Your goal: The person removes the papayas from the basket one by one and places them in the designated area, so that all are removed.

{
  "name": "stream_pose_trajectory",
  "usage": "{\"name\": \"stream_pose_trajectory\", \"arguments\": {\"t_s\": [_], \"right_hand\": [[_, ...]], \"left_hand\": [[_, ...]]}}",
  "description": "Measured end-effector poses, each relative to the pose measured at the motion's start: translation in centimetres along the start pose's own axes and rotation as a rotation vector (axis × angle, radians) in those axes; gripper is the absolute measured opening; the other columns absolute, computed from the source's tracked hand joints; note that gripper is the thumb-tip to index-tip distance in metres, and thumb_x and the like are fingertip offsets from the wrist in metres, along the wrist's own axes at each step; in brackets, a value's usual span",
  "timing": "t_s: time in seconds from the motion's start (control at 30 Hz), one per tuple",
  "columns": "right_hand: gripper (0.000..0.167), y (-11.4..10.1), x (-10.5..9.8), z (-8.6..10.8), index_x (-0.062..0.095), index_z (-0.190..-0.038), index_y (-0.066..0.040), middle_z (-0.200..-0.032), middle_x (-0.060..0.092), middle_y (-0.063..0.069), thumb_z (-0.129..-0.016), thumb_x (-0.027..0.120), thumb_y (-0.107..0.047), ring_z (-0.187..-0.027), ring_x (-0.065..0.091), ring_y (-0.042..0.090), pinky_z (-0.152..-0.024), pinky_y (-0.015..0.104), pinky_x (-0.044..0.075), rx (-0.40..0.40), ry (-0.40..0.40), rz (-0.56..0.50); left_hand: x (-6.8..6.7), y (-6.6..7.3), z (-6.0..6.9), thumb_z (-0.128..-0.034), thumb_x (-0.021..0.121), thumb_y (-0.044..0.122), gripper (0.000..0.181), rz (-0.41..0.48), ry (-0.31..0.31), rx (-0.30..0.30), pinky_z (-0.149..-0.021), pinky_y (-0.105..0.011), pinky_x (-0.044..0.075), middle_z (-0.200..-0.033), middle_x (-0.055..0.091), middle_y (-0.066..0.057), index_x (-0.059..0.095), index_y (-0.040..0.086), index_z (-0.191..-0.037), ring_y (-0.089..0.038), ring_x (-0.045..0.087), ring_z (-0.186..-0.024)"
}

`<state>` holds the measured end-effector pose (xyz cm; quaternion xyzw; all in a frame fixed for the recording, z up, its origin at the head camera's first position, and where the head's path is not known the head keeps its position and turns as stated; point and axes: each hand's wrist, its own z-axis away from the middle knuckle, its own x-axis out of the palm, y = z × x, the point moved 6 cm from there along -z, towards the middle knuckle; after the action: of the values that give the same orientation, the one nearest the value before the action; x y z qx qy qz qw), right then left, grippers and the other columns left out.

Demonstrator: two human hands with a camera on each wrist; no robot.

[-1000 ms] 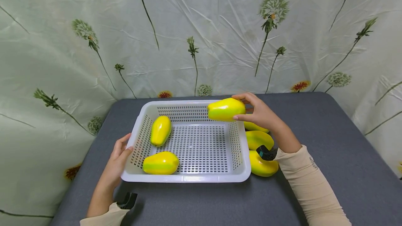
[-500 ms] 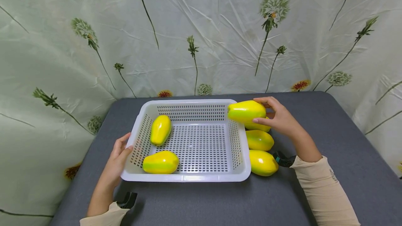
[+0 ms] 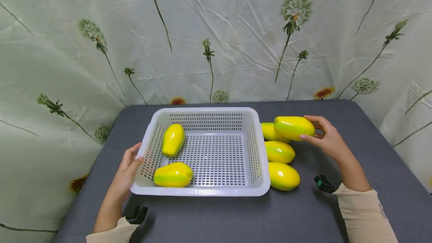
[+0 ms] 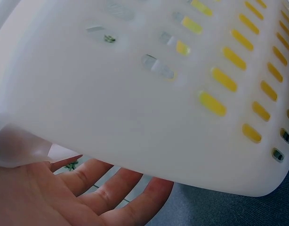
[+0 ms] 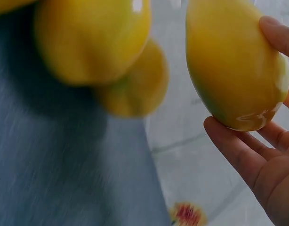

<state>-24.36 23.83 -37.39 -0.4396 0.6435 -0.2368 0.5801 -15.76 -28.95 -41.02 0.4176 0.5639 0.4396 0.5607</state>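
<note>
The fruit [image 3: 293, 126] is oblong and glossy, yellow with a green tinge low on its side; it is held up to the right of the basket [image 3: 199, 191], partly hiding the farthest of three other fruits [image 3: 280, 152]; the right hand [image 3: 329, 138] pinches its right end, thumb and fingers spread to its width; the left hand [image 3: 123, 173] grips the basket's left rim, thumb on top.
</note>
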Motion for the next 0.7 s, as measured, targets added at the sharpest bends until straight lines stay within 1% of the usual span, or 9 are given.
{"name": "stream_pose_trajectory", "arguments": {"t_s": [0.17,0.3,0.37,0.43,0.53,0.57,0.6,0.63,0.7], "right_hand": [[0.06,2.1,-1.1,1.5,0.034,-0.134,-0.003,-0.124,0.036,0.008,-0.083,0.064,-0.014,-0.094,0.044,-0.002,-0.069,0.01,0.043,0.06,0.051,-0.001],[0.06,3.6,-1.8,2.5,0.035,-0.134,-0.005,-0.123,0.037,0.006,-0.083,0.065,-0.015,-0.094,0.043,-0.003,-0.067,0.009,0.041,0.071,0.099,0.033],[0.061,4.4,-2.1,2.9,0.035,-0.135,-0.006,-0.124,0.037,0.008,-0.083,0.066,-0.015,-0.094,0.041,-0.003,-0.067,0.008,0.04,0.07,0.119,0.048],[0.062,5.5,-2.4,3.1,0.036,-0.135,-0.009,-0.127,0.036,0.009,-0.082,0.066,-0.016,-0.096,0.04,-0.004,-0.068,0.008,0.04,0.076,0.135,0.051],[0.063,7.3,-2.7,3.4,0.035,-0.137,-0.016,-0.13,0.035,0.006,-0.082,0.066,-0.02,-0.098,0.038,-0.006,-0.068,0.008,0.039,0.104,0.151,0.072],[0.063,7.9,-2.8,3.5,0.035,-0.137,-0.018,-0.131,0.034,0.006,-0.082,0.066,-0.021,-0.099,0.038,-0.004,-0.068,0.008,0.038,0.117,0.153,0.081],[0.063,8.2,-2.7,3.6,0.035,-0.137,-0.019,-0.132,0.033,0.007,-0.083,0.066,-0.022,-0.101,0.039,0.0,-0.068,0.008,0.038,0.13,0.149,0.087],[0.063,8.5,-2.7,3.7,0.034,-0.138,-0.019,-0.132,0.032,0.009,-0.083,0.066,-0.022,-0.103,0.04,0.005,-0.068,0.008,0.037,0.142,0.143,0.09],[0.065,8.4,-2.5,3.8,0.033,-0.139,-0.015,-0.134,0.029,0.015,-0.083,0.065,-0.022,-0.107,0.04,0.019,-0.068,0.009,0.037,0.155,0.123,0.087]], "left_hand": [[0.0,0.0,0.1,-0.0986,0.032,0.021,0.048,0.005,0.003,-0.004,-0.067,-0.036,0.05,-0.126,0.033,-0.021,0.012,0.007,-0.14,-0.011,0.054,-0.091],[0.0,0.0,0.1,-0.0987,0.032,0.021,0.048,0.008,-0.002,-0.002,-0.067,-0.036,0.049,-0.126,0.033,-0.021,0.012,0.008,-0.14,-0.012,0.054,-0.092],[0.0,0.0,0.1,-0.0987,0.032,0.021,0.048,0.006,-0.005,0.0,-0.067,-0.037,0.05,-0.126,0.033,-0.021,0.012,0.008,-0.14,-0.013,0.054,-0.092],[0.0,0.0,0.1,-0.0988,0.032,0.021,0.047,0.004,-0.005,0.003,-0.067,-0.038,0.05,-0.126,0.033,-0.022,0.012,0.008,-0.14,-0.014,0.054,-0.092],[0.0,0.0,0.0,-0.0988,0.032,0.02,0.047,0.007,-0.002,0.006,-0.066,-0.039,0.05,-0.126,0.034,-0.022,0.012,0.008,-0.14,-0.015,0.054,-0.092],[0.0,0.0,0.0,-0.0988,0.032,0.02,0.047,0.01,-0.002,0.007,-0.066,-0.039,0.05,-0.126,0.033,-0.022,0.012,0.008,-0.14,-0.014,0.054,-0.092],[0.0,0.0,0.0,-0.0988,0.032,0.02,0.047,0.013,-0.003,0.008,-0.066,-0.039,0.05,-0.126,0.033,-0.022,0.012,0.008,-0.14,-0.014,0.054,-0.092],[0.0,0.0,0.0,-0.0988,0.032,0.02,0.047,0.016,-0.004,0.008,-0.066,-0.039,0.05,-0.126,0.033,-0.021,0.012,0.008,-0.14,-0.014,0.054,-0.092],[0.0,0.0,0.0,-0.0988,0.032,0.02,0.047,0.021,-0.005,0.011,-0.066,-0.039,0.05,-0.126,0.033,-0.021,0.012,0.008,-0.14,-0.014,0.055,-0.091]]}}
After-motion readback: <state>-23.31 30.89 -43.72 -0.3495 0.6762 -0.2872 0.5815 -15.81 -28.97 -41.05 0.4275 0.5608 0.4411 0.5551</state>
